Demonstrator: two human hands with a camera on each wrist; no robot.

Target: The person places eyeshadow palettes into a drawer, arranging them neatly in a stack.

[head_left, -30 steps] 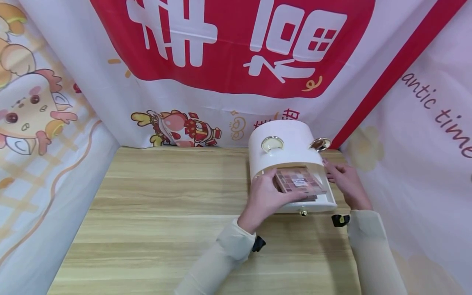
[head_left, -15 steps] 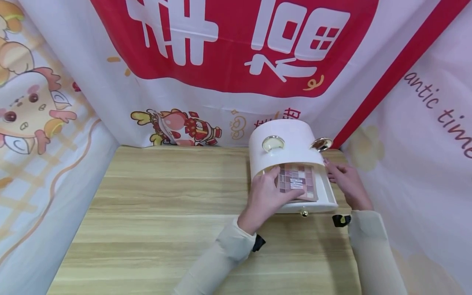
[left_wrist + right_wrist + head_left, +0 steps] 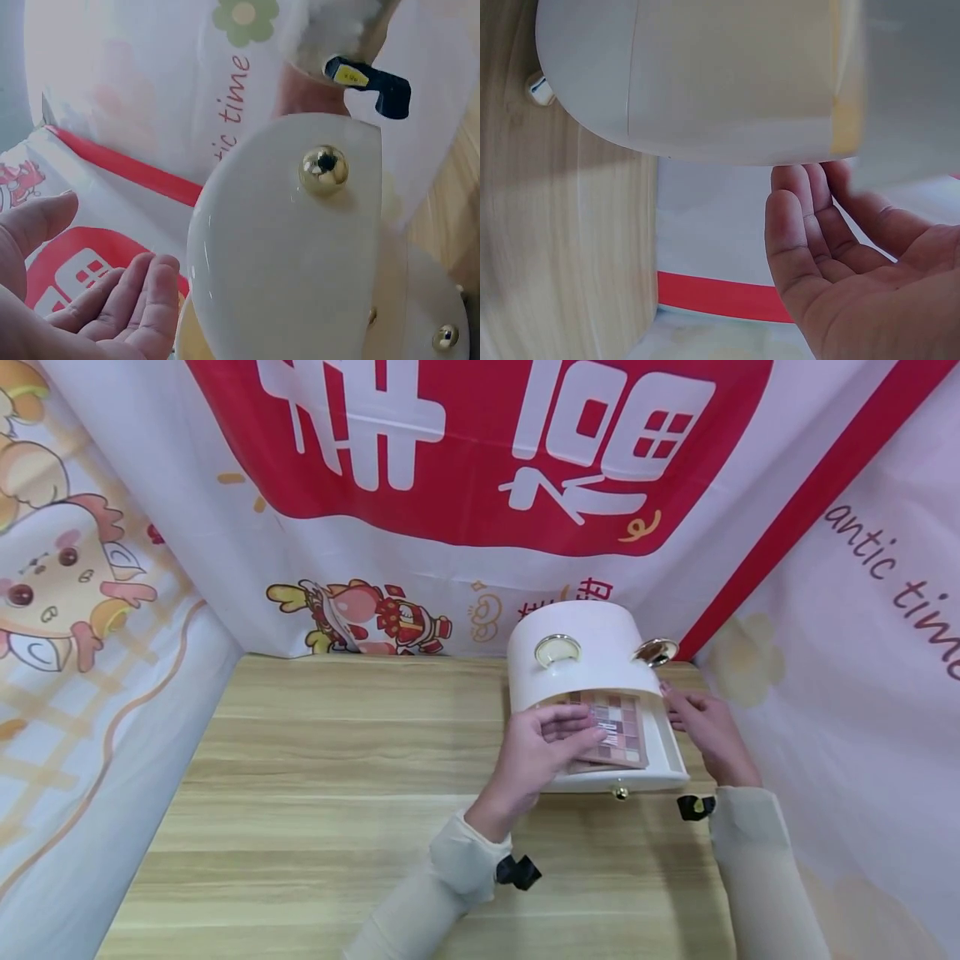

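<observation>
A white rounded storage box [image 3: 577, 631] stands at the back right of the table. Its upper drawer [image 3: 277, 240] is pulled out, showing a gold ball knob [image 3: 324, 169]. Inside the drawer lies a makeup palette [image 3: 626, 739] with a grid of pinkish squares, partly covered by my left hand [image 3: 543, 743]. That hand hovers over the drawer's left side, fingers loosely bent, holding nothing in the left wrist view. My right hand [image 3: 855, 255] is at the box's right side, its fingertips against the wall; whether they press on it I cannot tell.
Two round gold-rimmed ears, one a pale left ear [image 3: 557, 651] and one a shiny right ear [image 3: 656, 652], stick up from the box. A lower drawer knob [image 3: 445, 337] shows below. Printed cloth [image 3: 480, 535] hangs behind the wooden table [image 3: 337, 827].
The palette, tilted in my left hand a second ago, has come down flat in the drawer. My left hand has let go and drawn back slightly. The right hand stays put.
</observation>
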